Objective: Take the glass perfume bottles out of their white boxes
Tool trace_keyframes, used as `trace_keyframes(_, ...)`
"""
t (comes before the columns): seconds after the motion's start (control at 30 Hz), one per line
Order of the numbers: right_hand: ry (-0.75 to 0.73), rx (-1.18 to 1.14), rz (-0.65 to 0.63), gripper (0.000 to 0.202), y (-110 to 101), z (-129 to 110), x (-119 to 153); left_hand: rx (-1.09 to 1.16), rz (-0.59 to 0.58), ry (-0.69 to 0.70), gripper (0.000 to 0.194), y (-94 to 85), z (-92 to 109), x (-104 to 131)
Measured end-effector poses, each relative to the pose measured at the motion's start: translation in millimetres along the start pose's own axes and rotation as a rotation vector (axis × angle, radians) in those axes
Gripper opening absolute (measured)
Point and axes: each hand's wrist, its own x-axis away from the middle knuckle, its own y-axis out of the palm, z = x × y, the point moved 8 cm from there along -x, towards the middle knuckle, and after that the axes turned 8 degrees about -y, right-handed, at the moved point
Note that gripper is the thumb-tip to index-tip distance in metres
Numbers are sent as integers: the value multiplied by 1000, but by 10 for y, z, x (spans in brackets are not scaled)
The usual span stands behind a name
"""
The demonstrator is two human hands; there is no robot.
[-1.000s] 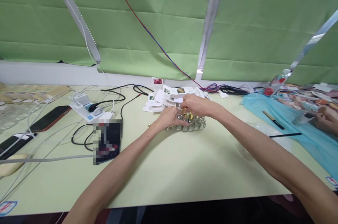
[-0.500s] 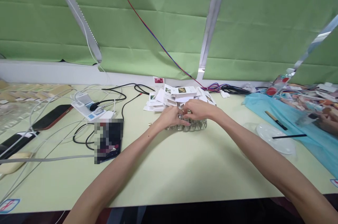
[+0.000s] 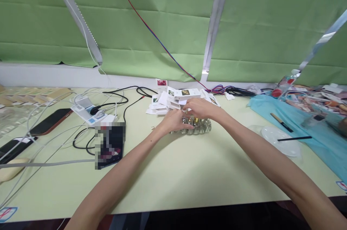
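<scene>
Small clear glass bottles [image 3: 204, 126] stand close together in a row on the table, and some show gold-coloured tops. My left hand [image 3: 173, 120] is at the row's left part, its thumb stretched across the front of the bottles and its other fingers curled behind, gripping them. Above the bottles, my right hand [image 3: 200, 107] has its fingers bent down and pressed together near the left fingertips; what they pinch is hidden. Right behind both hands lies a heap of small white boxes [image 3: 187, 93] with flower pictures. A tiny gold-coloured piece [image 3: 152, 128] lies left of my left wrist.
A phone [image 3: 112, 145], a power strip [image 3: 90, 110] and tangled cables are on the left. To the right lie a white plastic lid [image 3: 282, 141], a black stick, a brush-like tool [image 3: 281, 122] and a blue sheet [image 3: 320, 150]. Part of another person's hand shows at the right edge.
My right hand has risen slightly and shifted left, uncovering more of the bottles and a gold-coloured top. My left hand stays at the row. The view has shifted slightly.
</scene>
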Motion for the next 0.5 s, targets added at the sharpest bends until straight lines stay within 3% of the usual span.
trace_keyframes(0.17, 40, -49, 4, 24, 57, 60, 161, -21, 2, 39, 58, -10, 116, 29)
trace_keyframes(0.3, 68, -24, -15, 18, 85, 80, 289, -20, 45, 82, 45, 5, 251, -24)
trace_keyframes(0.5, 36, -15, -51, 4, 180, 44, 286, -28, -7, 27, 38, 74, 274, -122)
